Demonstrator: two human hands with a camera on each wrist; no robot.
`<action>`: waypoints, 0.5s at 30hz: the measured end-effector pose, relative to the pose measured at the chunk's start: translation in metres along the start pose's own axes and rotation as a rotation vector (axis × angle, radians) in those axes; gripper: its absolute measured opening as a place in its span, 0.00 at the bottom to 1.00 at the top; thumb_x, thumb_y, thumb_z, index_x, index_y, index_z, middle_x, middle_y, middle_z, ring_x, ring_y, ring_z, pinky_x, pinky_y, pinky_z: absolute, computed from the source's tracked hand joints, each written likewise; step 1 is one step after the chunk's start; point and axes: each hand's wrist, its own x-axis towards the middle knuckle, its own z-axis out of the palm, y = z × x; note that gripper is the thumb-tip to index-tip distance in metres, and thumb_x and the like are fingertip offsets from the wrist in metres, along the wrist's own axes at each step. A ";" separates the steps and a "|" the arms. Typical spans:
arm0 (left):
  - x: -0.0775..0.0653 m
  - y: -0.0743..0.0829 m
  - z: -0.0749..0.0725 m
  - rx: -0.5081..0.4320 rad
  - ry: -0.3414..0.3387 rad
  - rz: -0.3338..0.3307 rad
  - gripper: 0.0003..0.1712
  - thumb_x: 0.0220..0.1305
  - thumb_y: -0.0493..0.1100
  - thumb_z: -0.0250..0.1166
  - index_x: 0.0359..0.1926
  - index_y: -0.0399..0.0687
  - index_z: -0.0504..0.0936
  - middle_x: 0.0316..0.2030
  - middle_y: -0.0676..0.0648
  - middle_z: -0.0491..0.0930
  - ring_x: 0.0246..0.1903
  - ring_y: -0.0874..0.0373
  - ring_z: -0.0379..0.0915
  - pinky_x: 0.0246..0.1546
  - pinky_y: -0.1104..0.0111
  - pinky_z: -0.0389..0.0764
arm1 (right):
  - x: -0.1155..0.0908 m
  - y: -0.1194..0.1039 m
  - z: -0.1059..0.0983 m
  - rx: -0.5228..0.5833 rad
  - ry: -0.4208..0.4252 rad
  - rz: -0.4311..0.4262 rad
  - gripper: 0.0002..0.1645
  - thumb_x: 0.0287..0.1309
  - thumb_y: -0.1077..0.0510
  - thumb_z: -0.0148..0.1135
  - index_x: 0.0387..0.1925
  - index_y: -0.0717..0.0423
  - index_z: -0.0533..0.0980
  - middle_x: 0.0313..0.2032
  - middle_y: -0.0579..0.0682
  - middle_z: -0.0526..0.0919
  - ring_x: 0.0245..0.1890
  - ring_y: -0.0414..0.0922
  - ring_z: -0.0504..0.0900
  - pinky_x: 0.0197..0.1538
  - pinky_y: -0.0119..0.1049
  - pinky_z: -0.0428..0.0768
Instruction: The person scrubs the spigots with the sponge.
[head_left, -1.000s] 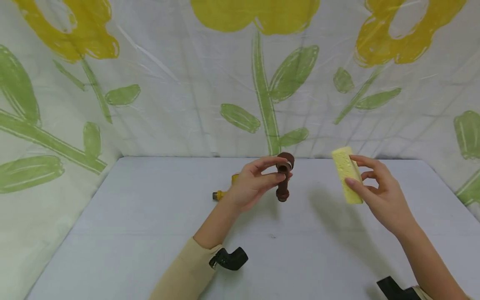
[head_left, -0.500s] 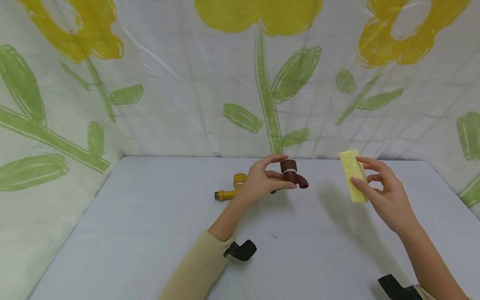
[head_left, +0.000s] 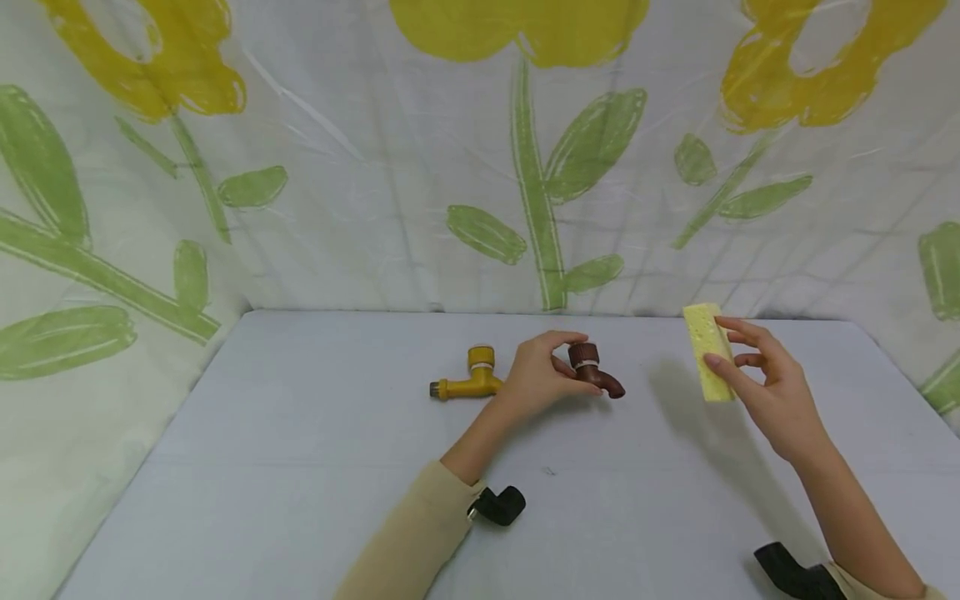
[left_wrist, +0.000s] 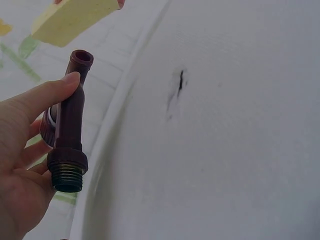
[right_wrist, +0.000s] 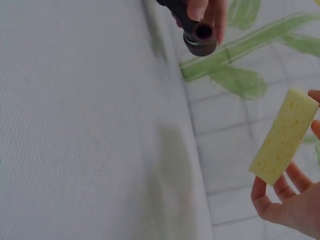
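Low over the white counter (head_left: 300,467), my left hand (head_left: 542,379) pinches the brown plastic tap (head_left: 594,372), spout pointing right. Farther right, my right hand's fingers (head_left: 723,367) hold the upright yellow sponge block (head_left: 708,350).

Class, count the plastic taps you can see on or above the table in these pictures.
2: a brown tap held in the left hand, and a yellow tap lying on the table just left of it. None seems hidden.
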 end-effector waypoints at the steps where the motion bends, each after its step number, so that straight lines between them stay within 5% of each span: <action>1: 0.001 -0.002 0.001 -0.002 -0.003 0.001 0.41 0.51 0.38 0.85 0.67 0.42 0.81 0.64 0.45 0.81 0.30 0.69 0.80 0.37 0.77 0.82 | 0.000 0.002 0.000 0.003 -0.003 0.006 0.31 0.74 0.59 0.65 0.74 0.42 0.71 0.58 0.29 0.69 0.47 0.35 0.73 0.33 0.24 0.77; 15: 0.010 -0.007 0.003 0.121 -0.109 -0.007 0.43 0.52 0.36 0.85 0.69 0.39 0.79 0.65 0.41 0.79 0.31 0.68 0.80 0.37 0.79 0.82 | 0.003 0.011 0.003 0.003 -0.018 0.037 0.32 0.74 0.56 0.65 0.75 0.40 0.71 0.58 0.29 0.69 0.46 0.35 0.74 0.31 0.27 0.77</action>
